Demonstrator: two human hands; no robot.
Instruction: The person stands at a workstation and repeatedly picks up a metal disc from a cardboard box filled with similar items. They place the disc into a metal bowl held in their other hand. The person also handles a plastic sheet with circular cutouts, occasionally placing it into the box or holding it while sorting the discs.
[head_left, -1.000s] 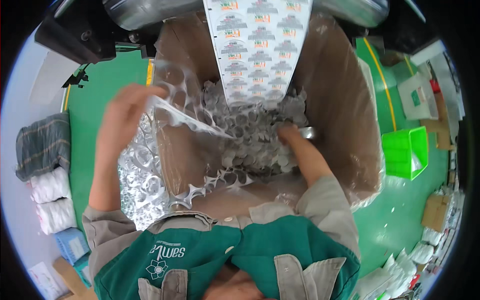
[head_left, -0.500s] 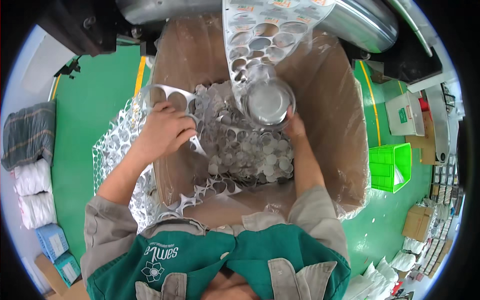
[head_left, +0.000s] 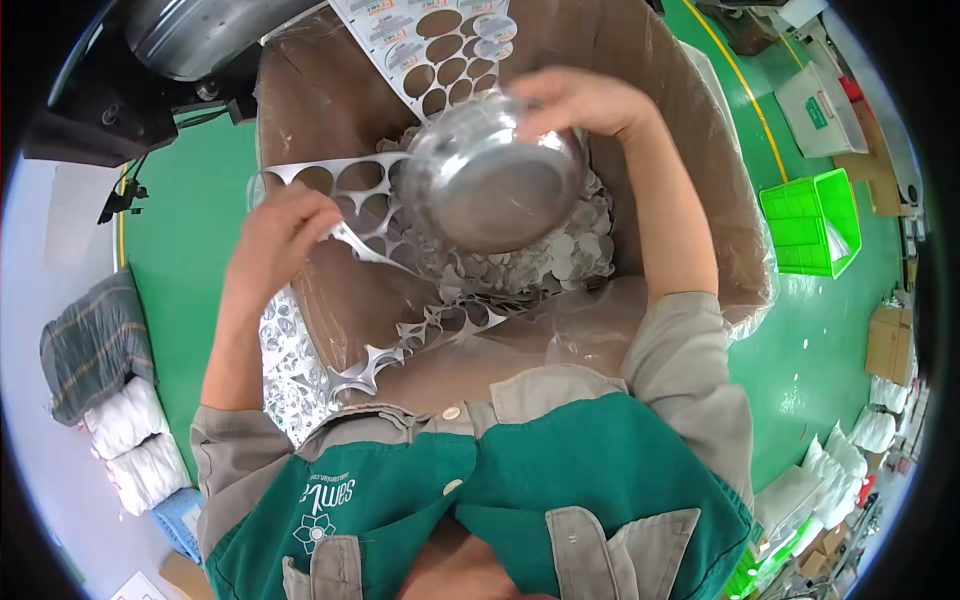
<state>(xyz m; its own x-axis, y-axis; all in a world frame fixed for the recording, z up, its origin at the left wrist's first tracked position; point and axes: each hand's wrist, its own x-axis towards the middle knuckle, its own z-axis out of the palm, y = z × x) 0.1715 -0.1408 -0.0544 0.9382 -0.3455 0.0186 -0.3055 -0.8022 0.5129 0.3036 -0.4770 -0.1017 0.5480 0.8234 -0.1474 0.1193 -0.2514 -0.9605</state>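
In my right hand [head_left: 590, 100] is a shiny round metal bowl [head_left: 490, 200], gripped by its far rim and tilted over the large box [head_left: 320, 110] lined with clear plastic. My left hand [head_left: 285, 230] pinches a strip of silver sheet [head_left: 362, 247] with round holes, which reaches toward the bowl. Many small pale discs [head_left: 565, 262] lie heaped in the box, partly hidden by the bowl. Beyond the bowl, a printed punched sheet [head_left: 395, 45] hangs into the box, with a few discs still on it.
A metal roller [head_left: 200, 40] on a dark machine frame is at the far left. More punched scrap [head_left: 295, 370] hangs over the box's left side. A bright green crate [head_left: 785, 225] stands to the right; a plaid bundle [head_left: 95, 340] and white bags [head_left: 130, 415] lie left.
The bowl has come nearer and tipped, and my right hand has shifted from its right side to its far rim. My left hand still holds the strip, drawn slightly left. The view has turned.
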